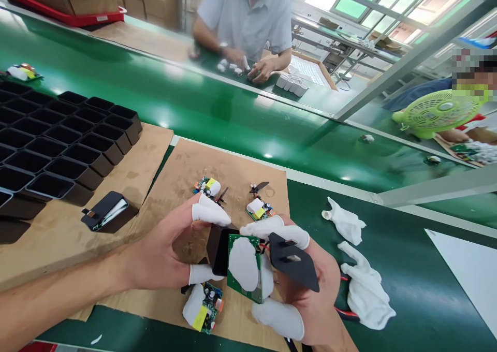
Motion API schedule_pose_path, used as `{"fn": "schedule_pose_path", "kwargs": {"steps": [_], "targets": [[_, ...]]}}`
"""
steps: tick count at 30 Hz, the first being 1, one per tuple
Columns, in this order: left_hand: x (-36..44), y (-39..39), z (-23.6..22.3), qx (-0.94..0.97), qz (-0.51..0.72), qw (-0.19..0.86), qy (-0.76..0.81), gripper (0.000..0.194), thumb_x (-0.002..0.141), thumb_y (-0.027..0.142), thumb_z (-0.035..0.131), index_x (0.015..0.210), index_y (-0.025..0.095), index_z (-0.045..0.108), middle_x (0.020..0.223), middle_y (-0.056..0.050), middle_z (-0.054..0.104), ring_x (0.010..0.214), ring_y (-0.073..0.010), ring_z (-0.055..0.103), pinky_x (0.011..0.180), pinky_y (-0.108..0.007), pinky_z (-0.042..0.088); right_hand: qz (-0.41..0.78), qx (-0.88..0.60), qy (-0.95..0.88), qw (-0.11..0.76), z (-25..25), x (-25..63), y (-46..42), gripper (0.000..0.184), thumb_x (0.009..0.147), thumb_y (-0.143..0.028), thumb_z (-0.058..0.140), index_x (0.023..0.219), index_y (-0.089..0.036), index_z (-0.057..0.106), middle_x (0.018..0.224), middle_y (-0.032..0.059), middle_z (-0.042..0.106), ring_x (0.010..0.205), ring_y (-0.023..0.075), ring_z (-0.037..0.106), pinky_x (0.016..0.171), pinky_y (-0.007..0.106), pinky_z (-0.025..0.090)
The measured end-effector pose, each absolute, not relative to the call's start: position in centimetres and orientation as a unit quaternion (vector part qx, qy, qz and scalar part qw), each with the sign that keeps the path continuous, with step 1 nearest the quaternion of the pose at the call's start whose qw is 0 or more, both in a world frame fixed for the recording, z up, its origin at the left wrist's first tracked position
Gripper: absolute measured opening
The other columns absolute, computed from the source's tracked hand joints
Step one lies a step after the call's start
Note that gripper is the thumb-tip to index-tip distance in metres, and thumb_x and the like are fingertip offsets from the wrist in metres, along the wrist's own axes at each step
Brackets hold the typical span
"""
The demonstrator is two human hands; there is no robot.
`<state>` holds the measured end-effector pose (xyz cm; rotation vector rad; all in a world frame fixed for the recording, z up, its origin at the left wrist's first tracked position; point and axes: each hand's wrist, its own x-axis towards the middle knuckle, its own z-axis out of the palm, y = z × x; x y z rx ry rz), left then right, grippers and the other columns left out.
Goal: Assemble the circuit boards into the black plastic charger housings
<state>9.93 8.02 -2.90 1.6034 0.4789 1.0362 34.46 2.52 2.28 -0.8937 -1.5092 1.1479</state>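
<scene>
My left hand, with white finger cots, pinches a black plastic charger housing between thumb and fingers. My right hand, also in finger cots, grips a green circuit board with a white pad and a black plug cover with prongs wired to it. The board sits at the housing's open mouth. Three more small circuit boards lie on the brown cardboard sheet under my hands.
A black tray of square cells stands at left, with one closed black housing beside it. White gloves lie at right. Beyond the green conveyor belt, another person handles small white parts; a green fan stands far right.
</scene>
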Motion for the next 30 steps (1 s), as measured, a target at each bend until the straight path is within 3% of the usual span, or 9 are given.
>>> {"fn": "schedule_pose_path", "kwargs": {"steps": [5, 11, 30], "targets": [[10.01, 8.00, -2.86, 0.673, 0.440, 0.562, 0.196, 0.065, 0.082, 0.020, 0.101, 0.138, 0.035, 0.070, 0.128, -0.009, 0.071, 0.116, -0.0303, 0.073, 0.106, -0.051, 0.068, 0.412, -0.388, -0.652, 0.504, 2.05, 34.20, 2.52, 0.072, 0.075, -0.049, 0.110, 0.137, -0.030, 0.079, 0.117, 0.0140, 0.084, 0.097, 0.0356, 0.085, 0.086, 0.053, 0.074], [9.96, 8.05, -2.62, 0.678, 0.440, 0.555, 0.200, 0.062, 0.083, 0.018, 0.099, 0.136, 0.034, 0.070, 0.124, -0.007, 0.071, 0.112, -0.0282, 0.073, 0.102, -0.049, 0.067, 0.389, -0.388, -0.675, 0.492, 2.02, 34.22, 2.52, 0.072, 0.077, -0.043, 0.110, 0.140, -0.032, 0.079, 0.117, 0.0135, 0.084, 0.092, 0.0332, 0.084, 0.082, 0.052, 0.074], [9.82, 8.27, -2.20, 0.706, 0.428, 0.516, 0.228, 0.055, 0.084, 0.032, 0.101, 0.130, 0.032, 0.071, 0.119, -0.007, 0.077, 0.108, -0.0294, 0.074, 0.103, -0.051, 0.065, 0.334, -0.358, -0.735, 0.469, 2.57, 34.15, 3.38, 0.074, 0.081, -0.030, 0.108, 0.147, -0.032, 0.075, 0.123, 0.0106, 0.085, 0.108, 0.0340, 0.084, 0.089, 0.048, 0.074]]}}
